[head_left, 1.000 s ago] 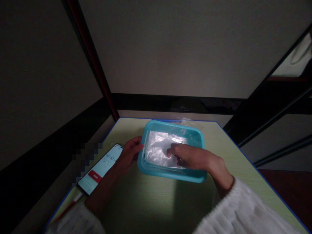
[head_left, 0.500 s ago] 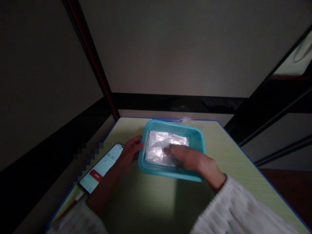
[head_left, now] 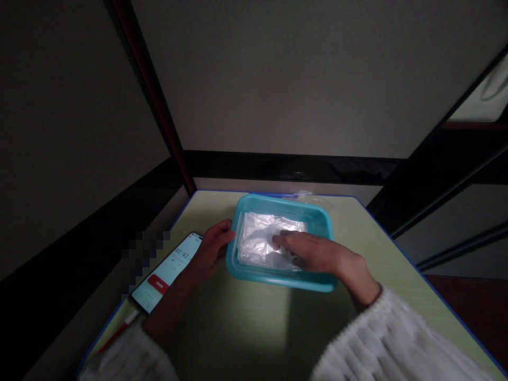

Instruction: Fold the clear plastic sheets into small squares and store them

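Note:
A teal plastic tub point(head_left: 317, 218) stands in the middle of a pale green table point(head_left: 238, 323). Inside it lies a crumpled clear plastic bag point(head_left: 257, 238). My right hand point(head_left: 317, 254) reaches into the tub with its fingers stretched flat on the bag, pressing it down. My left hand point(head_left: 212, 247) rests against the tub's left wall, its fingers curled round the rim. Both wrists wear fluffy white sleeves.
A phone point(head_left: 166, 272) with a lit timer screen lies at the table's left edge, a red pen point(head_left: 117, 333) nearer me. More clear plastic point(head_left: 311, 198) sits behind the tub. Dark frame bars and walls close in on all sides.
My right hand slid a little left across the bag and came back to the right. My left hand and the tub have stayed put.

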The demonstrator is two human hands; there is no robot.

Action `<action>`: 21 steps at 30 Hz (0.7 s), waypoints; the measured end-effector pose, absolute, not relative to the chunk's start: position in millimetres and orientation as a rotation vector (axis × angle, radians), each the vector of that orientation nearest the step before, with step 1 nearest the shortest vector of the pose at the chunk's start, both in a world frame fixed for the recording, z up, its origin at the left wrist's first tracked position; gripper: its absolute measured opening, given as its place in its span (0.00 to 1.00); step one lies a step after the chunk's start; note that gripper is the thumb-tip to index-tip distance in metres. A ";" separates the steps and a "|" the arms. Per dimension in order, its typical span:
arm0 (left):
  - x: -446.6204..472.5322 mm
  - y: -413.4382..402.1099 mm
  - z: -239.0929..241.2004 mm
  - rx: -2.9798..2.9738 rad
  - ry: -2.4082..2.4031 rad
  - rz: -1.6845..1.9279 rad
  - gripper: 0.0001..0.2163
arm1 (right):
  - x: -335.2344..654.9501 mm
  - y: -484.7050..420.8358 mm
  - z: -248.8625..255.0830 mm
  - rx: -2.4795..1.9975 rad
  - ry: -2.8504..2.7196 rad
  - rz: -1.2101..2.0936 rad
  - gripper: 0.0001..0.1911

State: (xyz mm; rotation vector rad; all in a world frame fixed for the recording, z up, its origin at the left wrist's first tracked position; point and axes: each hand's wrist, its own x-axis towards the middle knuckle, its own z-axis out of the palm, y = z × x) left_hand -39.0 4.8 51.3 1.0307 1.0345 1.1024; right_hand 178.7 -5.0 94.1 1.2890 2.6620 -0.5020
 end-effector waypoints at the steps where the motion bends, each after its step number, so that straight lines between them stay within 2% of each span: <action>1: -39.0 5.1 51.3 1.030 1.034 1.104 0.13 | 180.9 -4.2 93.1 1.296 2.684 -0.508 0.24; 11: -38.7 7.0 50.1 1.004 1.031 1.117 0.13 | 186.1 2.8 97.6 1.378 2.757 -0.438 0.21; 17: -37.2 7.3 51.3 1.028 1.046 1.109 0.13 | 179.9 1.3 94.3 1.280 2.810 -0.448 0.29; 21: -36.7 5.8 53.2 1.019 1.050 1.103 0.13 | 174.2 -0.7 92.5 1.271 2.767 -0.435 0.30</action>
